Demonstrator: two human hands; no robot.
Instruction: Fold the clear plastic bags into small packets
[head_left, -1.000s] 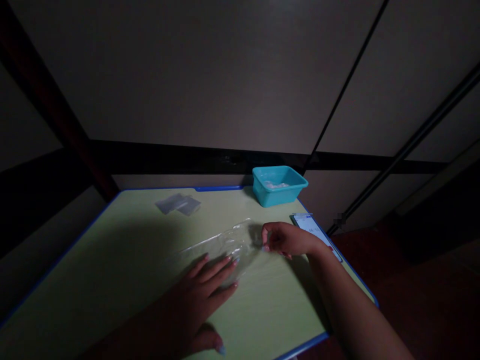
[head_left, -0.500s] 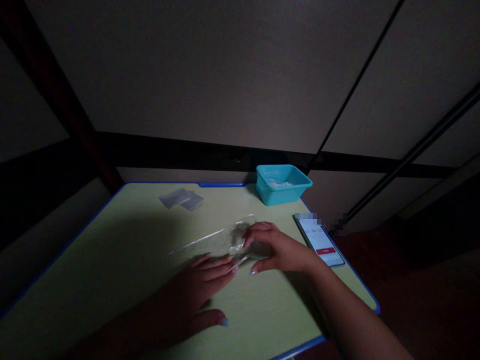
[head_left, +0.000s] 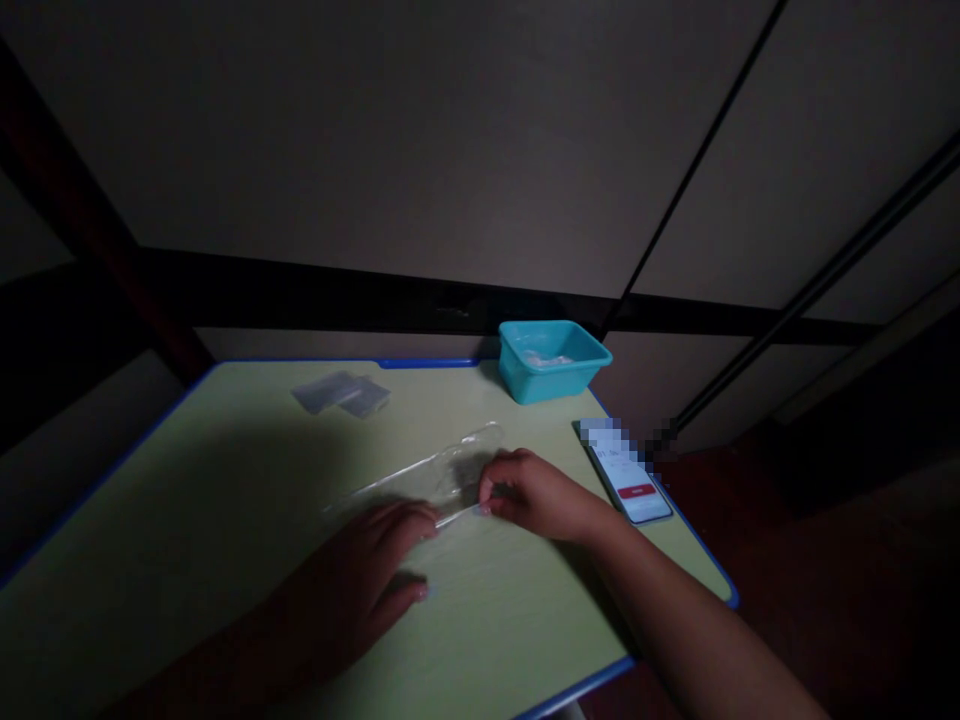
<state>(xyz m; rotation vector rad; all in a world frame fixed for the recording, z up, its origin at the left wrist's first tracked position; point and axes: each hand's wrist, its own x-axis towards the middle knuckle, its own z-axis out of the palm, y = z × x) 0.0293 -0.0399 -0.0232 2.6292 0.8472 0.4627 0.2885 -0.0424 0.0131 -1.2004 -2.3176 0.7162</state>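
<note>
A clear plastic bag (head_left: 427,478), long and thin, lies slantwise on the pale green table in dim light. My right hand (head_left: 529,495) pinches its near edge at the right end between thumb and fingers. Fingers of my left hand (head_left: 375,560) rest on the near edge of the bag further left, with the thumb held apart over the table. The left hand is in shadow, and it hides part of the bag's left end.
Two flat, greyish translucent packets (head_left: 341,393) overlap at the table's back left. A turquoise basket (head_left: 555,382) with clear plastic inside stands at the back right. Along the right edge lies a lit phone (head_left: 637,490). Blue trim (head_left: 429,363) borders the table (head_left: 480,620); cabinet panels rise behind.
My right hand has closed from spread fingers into a pinch on the bag's edge. My left hand has drawn a little to the left. The whole view has shifted slightly.
</note>
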